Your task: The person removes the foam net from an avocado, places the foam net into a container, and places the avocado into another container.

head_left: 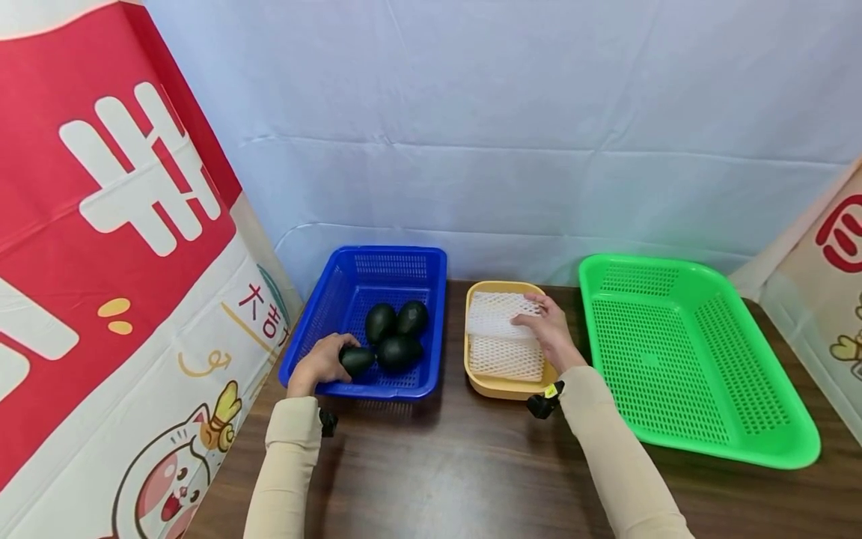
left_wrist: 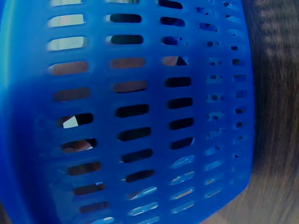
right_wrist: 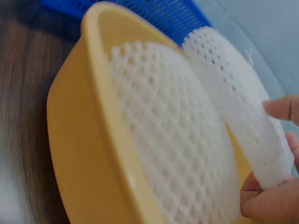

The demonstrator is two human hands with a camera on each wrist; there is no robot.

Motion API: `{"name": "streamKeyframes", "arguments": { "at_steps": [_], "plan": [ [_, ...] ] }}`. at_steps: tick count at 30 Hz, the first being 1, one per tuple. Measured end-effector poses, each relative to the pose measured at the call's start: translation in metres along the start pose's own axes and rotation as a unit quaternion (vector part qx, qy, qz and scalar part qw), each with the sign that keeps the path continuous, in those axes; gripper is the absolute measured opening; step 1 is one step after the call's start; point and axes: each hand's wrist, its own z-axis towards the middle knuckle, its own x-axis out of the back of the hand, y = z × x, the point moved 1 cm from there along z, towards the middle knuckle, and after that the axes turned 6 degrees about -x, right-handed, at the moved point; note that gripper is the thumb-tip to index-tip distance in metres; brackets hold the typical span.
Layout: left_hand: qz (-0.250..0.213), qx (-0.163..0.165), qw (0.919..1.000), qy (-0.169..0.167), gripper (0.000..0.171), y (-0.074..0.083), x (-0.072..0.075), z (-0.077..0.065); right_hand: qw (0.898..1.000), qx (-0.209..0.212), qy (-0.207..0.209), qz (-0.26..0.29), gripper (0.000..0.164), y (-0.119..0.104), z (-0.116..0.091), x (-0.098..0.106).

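Note:
In the head view my left hand (head_left: 323, 361) reaches over the near-left rim of the blue basket (head_left: 436, 329) and grips a dark green avocado (head_left: 357, 361). Three more avocados (head_left: 399, 353) lie together beside it. The left wrist view is filled by the slotted wall of the blue basket (left_wrist: 99, 103), with the hand mostly hidden behind it. My right hand (head_left: 548, 329) pinches a white foam net sleeve (right_wrist: 233, 93) by its right end, tilted up over the yellow basin (right_wrist: 79, 140). Beneath it, another foam net (right_wrist: 173, 130) lies inside the basin.
A large green basket (head_left: 660, 367) stands on the right of the brown wooden table (head_left: 431, 471). The yellow basin sits between it and the blue basket. A pale cloth (head_left: 498, 112) hangs behind, and a printed red and white sheet (head_left: 135, 299) borders the left side.

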Motion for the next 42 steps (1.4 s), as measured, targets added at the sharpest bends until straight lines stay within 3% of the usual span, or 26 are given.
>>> {"name": "streamKeyframes", "arguments": {
  "at_steps": [4, 8, 14, 17, 20, 22, 24, 27, 30, 31, 35, 42],
  "plan": [
    [0.010, 0.008, 0.9999, -0.008, 0.054, -0.002, -0.003, 0.001, 0.998, 0.025, -0.028, -0.049, 0.063, 0.008, 0.007, -0.001],
    [0.005, 0.026, 0.9996, -0.012, 0.055, -0.005, -0.005, 0.002, 0.988, 0.068, -0.057, -0.130, 0.061, 0.018, 0.012, -0.003],
    [0.004, 0.037, 0.9991, -0.019, 0.053, -0.009, -0.010, 0.003, 0.951, 0.182, -0.046, -0.245, 0.050, 0.030, 0.013, -0.006],
    [0.007, 0.040, 0.9989, -0.022, 0.053, -0.011, -0.011, 0.002, 0.932, 0.236, -0.038, -0.274, 0.044, 0.034, 0.013, -0.008],
    [0.012, 0.045, 0.9987, -0.024, 0.053, -0.011, -0.012, 0.003, 0.921, 0.267, -0.032, -0.281, 0.043, 0.036, 0.013, -0.009],
    [0.014, 0.045, 0.9986, -0.023, 0.053, -0.011, -0.012, 0.004, 0.925, 0.269, -0.028, -0.268, 0.044, 0.037, 0.012, -0.009],
    [0.016, 0.044, 0.9986, -0.026, 0.052, -0.011, -0.013, 0.007, 0.936, 0.254, -0.031, -0.243, 0.045, 0.038, 0.012, -0.008],
    [0.012, 0.049, 0.9983, -0.031, 0.053, -0.011, -0.013, 0.010, 0.954, 0.209, -0.045, -0.208, 0.046, 0.041, 0.012, -0.007],
    [0.006, 0.058, 0.9975, -0.041, 0.055, -0.011, -0.011, 0.010, 0.963, 0.165, -0.062, -0.203, 0.052, 0.045, 0.013, -0.007],
    [0.008, 0.046, 0.9982, -0.038, 0.056, -0.012, -0.011, 0.010, 0.964, 0.154, -0.065, -0.206, 0.055, 0.045, 0.013, -0.007],
    [-0.005, 0.048, 0.9978, -0.046, 0.060, -0.012, -0.009, 0.008, 0.963, 0.137, -0.074, -0.219, 0.065, 0.041, 0.014, -0.010],
    [-0.012, 0.078, 0.9961, -0.040, 0.065, -0.010, -0.007, 0.013, 0.939, 0.137, -0.085, -0.304, 0.072, 0.036, 0.021, -0.010]
  ]
}}
